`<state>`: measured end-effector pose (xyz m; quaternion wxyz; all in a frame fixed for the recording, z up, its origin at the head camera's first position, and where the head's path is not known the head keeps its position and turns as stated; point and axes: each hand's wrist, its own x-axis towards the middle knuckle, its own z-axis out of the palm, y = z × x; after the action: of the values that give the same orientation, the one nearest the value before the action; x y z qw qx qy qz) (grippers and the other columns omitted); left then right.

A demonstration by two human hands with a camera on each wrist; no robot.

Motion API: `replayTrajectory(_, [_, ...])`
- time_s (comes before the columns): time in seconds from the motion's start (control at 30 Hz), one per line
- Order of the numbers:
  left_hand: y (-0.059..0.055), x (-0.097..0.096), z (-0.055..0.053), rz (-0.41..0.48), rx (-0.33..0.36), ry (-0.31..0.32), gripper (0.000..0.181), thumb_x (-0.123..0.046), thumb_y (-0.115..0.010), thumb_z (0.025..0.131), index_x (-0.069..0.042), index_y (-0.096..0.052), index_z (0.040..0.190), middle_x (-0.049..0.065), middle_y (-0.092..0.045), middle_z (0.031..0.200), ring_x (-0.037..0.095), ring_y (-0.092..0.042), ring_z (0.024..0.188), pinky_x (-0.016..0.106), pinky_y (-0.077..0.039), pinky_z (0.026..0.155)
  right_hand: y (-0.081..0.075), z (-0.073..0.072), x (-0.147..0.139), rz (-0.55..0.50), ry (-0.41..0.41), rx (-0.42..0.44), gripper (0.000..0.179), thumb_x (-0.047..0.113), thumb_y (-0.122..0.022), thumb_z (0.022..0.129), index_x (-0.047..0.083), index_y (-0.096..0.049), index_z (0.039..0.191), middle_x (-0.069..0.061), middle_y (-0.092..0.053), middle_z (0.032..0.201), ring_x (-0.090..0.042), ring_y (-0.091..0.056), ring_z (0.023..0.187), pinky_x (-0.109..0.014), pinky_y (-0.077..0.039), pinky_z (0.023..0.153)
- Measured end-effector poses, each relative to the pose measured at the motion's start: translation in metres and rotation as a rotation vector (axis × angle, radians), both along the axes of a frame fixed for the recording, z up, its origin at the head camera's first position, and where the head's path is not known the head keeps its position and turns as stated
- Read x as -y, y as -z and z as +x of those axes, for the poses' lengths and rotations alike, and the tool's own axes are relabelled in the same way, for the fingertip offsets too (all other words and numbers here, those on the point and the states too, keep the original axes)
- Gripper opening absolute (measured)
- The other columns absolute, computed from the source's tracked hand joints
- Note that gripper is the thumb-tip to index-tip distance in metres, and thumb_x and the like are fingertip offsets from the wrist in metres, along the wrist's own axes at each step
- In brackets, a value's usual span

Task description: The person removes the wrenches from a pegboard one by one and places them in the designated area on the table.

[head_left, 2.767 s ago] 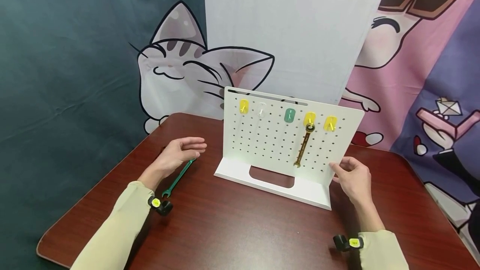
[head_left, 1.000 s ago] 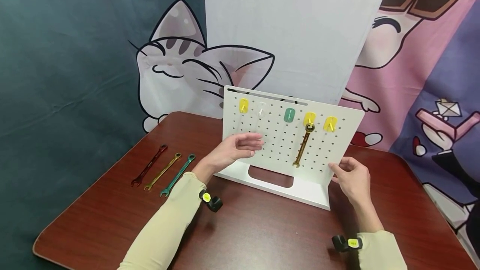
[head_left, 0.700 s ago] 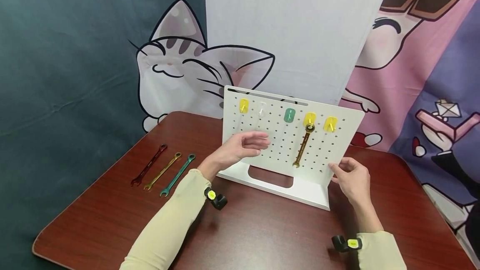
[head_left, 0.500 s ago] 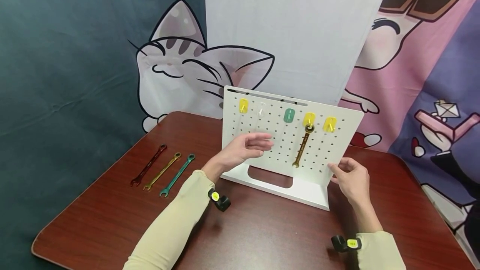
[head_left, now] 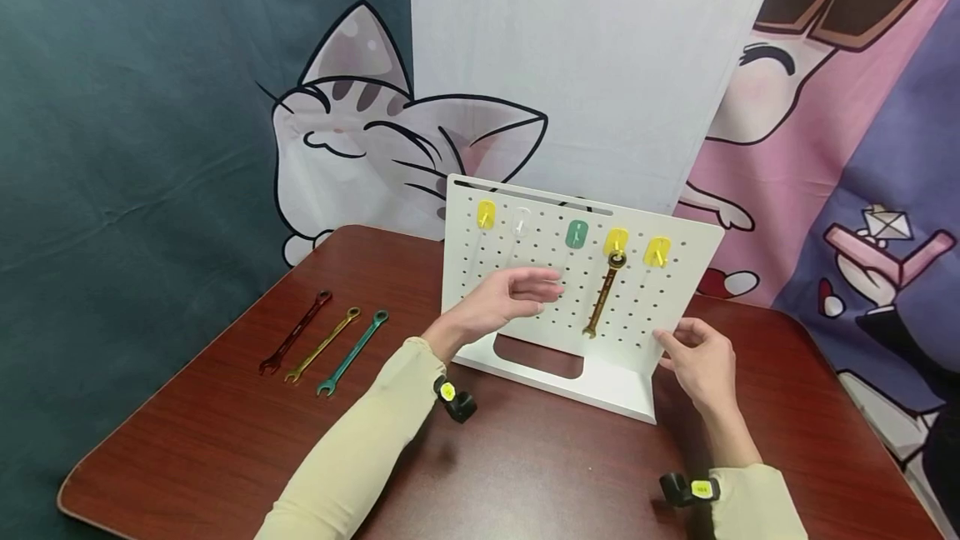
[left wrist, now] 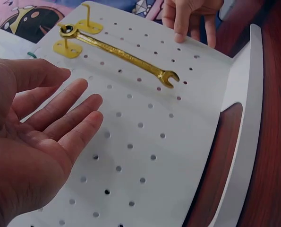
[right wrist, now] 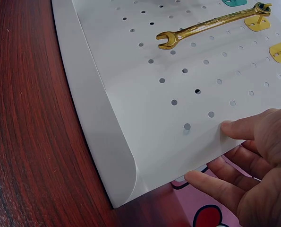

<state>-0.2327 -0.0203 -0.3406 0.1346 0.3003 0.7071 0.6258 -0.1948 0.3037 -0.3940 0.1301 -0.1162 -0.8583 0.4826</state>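
Note:
My left hand (head_left: pixel 498 302) hovers before the white pegboard stand (head_left: pixel 525 365), its fingers extended and holding nothing. On one of the board's yellow hooks (head_left: pixel 617 242) hangs a gold combination wrench (head_left: pixel 603 298), ring end up; the left wrist view shows this wrench (left wrist: pixel 119 53) beyond my fingertips. At the board's right edge my right hand (head_left: pixel 701 361) grips it, thumb on the front face and fingers behind, as the right wrist view also shows. Three more wrenches lie on the table at the left: a dark red one (head_left: pixel 294 334), a yellow-gold one (head_left: pixel 324 345) and a teal one (head_left: pixel 351 354).
Other hooks line the board's upper part: a yellow one (head_left: pixel 486 215), a clear one (head_left: pixel 520 223), a green one (head_left: pixel 577 234) and a yellow one (head_left: pixel 657 252) at the right. The reddish-brown table (head_left: pixel 225 440) meets printed cloth backdrops (head_left: pixel 187 107) behind.
From above the wrenches on the left, my left hand has moved right to the front of the pegboard, uncovering them. My right hand has kept its grip on the board's edge.

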Motion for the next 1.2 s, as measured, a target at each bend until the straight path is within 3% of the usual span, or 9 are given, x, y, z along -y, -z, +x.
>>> replayTrajectory(0.37, [0.001,-0.031,0.001,0.058,0.005,0.040,0.053,0.007,-0.057,0.102,0.000,-0.050,0.154,0.024,-0.059,0.151,0.035,-0.059,0.141,0.034,-0.052,0.114,0.002,0.001,0.000,0.006,0.008,-0.008,0.038,0.025,-0.075,0.100,0.000,-0.068,0.128,-0.024,-0.072,0.118,-0.021,-0.076,0.090,-0.030,-0.065,0.072])
replayTrajectory(0.87, [0.000,-0.056,-0.003,0.098,0.047,0.007,0.054,0.012,-0.057,0.100,0.000,-0.052,0.152,0.020,-0.058,0.154,0.033,-0.055,0.144,0.031,-0.052,0.113,-0.002,0.001,-0.002,0.020,0.008,-0.017,0.037,0.024,-0.075,0.100,0.000,-0.068,0.128,-0.024,-0.072,0.117,-0.022,-0.076,0.091,-0.031,-0.065,0.074])
replayTrajectory(1.2, [0.012,-0.069,-0.001,0.103,0.079,-0.021,0.055,0.011,-0.058,0.100,-0.001,-0.052,0.153,0.020,-0.058,0.153,0.032,-0.057,0.142,0.032,-0.051,0.114,-0.001,0.003,0.000,0.018,0.005,-0.026,0.036,0.023,-0.075,0.100,0.000,-0.069,0.127,-0.024,-0.073,0.114,-0.028,-0.077,0.092,-0.031,-0.066,0.074])
